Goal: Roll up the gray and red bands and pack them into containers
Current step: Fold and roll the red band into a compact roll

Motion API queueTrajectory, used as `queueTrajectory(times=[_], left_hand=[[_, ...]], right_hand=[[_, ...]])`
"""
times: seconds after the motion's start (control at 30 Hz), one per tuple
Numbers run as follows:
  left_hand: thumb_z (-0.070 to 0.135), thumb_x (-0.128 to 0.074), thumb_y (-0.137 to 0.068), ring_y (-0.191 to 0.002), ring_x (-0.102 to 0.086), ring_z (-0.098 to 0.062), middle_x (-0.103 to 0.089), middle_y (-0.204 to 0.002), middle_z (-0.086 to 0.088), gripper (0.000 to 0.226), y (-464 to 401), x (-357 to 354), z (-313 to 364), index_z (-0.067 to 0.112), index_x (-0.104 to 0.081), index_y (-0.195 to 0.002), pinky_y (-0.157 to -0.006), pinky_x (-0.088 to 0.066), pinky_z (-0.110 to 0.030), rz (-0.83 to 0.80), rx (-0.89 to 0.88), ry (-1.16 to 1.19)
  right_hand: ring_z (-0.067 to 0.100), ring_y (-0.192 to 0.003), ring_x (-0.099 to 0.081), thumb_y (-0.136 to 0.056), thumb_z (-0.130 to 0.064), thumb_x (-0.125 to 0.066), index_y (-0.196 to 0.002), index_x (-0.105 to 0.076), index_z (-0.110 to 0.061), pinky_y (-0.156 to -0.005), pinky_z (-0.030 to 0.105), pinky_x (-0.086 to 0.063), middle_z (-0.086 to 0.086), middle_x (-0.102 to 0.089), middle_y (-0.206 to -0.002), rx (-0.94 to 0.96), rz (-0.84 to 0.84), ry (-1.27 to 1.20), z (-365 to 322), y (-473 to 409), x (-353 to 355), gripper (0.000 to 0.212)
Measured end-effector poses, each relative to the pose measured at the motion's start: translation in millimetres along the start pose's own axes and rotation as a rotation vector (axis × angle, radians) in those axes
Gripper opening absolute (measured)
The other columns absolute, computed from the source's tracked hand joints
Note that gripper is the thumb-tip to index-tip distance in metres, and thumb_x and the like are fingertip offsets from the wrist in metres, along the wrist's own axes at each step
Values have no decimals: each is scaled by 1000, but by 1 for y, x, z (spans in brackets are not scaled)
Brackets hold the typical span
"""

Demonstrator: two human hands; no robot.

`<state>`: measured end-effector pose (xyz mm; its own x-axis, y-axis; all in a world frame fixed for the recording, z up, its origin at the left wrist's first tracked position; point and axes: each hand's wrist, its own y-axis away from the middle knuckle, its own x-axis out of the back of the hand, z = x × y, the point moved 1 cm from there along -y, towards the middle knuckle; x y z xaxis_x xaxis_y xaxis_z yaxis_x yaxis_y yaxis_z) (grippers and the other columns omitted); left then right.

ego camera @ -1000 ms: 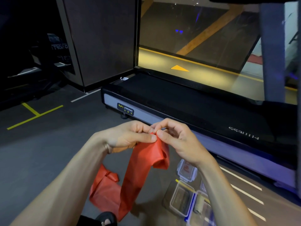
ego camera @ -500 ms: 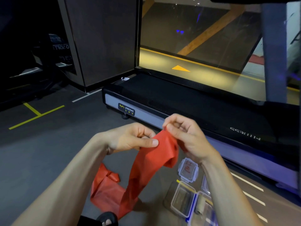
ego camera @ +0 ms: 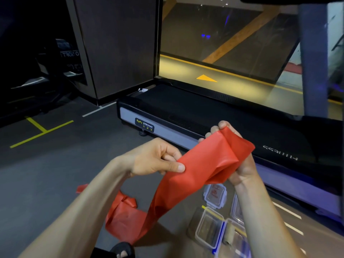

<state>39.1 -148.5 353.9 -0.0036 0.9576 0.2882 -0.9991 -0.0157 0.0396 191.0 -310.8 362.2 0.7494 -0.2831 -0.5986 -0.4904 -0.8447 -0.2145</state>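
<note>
Left fingers: thumb [ego camera: 175, 167] pressed flat on the band [ego camera: 202, 164], other fingers curled beneath; pinch grip.
Right fingers: fingertips [ego camera: 222, 125] curled over the band's upper end; end gripped.
Left hand [ego camera: 154, 159]: lower, just left of the band.
Right hand [ego camera: 240, 164]: higher, behind the band's folded end.
Band: red, spans both hands, hangs down to a crumpled heap on the floor [ego camera: 46, 174].
Containers [ego camera: 210, 226]: clear, open, on the floor below the right forearm; lid [ego camera: 216, 195] beside.
Treadmill [ego camera: 186, 112]: beyond the hands.
</note>
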Motion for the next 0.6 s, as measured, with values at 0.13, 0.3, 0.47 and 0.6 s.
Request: queueTrajectory(times=[0.13, 0.3, 0.47, 0.6], left_hand=[[17, -71, -94, -62, -53, 2, -61, -61, 16, 17, 0, 0, 1, 24, -73, -79, -66, -47, -19, 2, 26, -27], [22, -69, -94, -63, -53, 2, -59, -61, 16, 14, 1, -1, 4, 24, -72, -81, -68, -47, -19, -14, 55, -23], [25, -70, -94, -62, -45, -3, -47, -62, 3, 17, 1, -1, 3, 25, -70, -77, -65, -44, -18, -30, 26, -33], [20, -69, -95, -58, -29, -7, -28, -63, -2, 27, 2, 1, 3, 25, -64, -69, -56, -32, -16, -45, -31, 41]], right_hand=[[12, -63, -49, -68, -30, -93, -82, -62, -22, -81, 36, -45, -5, -55, -72, -5, 12, 0, -1, 2, 1, 35], [10, -61, -50, -64, -30, -95, -81, -64, -22, -77, 33, -46, -6, -55, -70, 7, 25, 11, -4, 3, 0, 36], [11, -64, -50, -68, -29, -92, -81, -65, -23, -78, 33, -45, -6, -56, -72, -1, 27, 21, -4, 4, 4, 31], [9, -63, -51, -83, -20, -80, -81, -66, -23, -65, 24, -47, -5, -57, -74, 5, 39, 61, -7, 6, 9, 15]])
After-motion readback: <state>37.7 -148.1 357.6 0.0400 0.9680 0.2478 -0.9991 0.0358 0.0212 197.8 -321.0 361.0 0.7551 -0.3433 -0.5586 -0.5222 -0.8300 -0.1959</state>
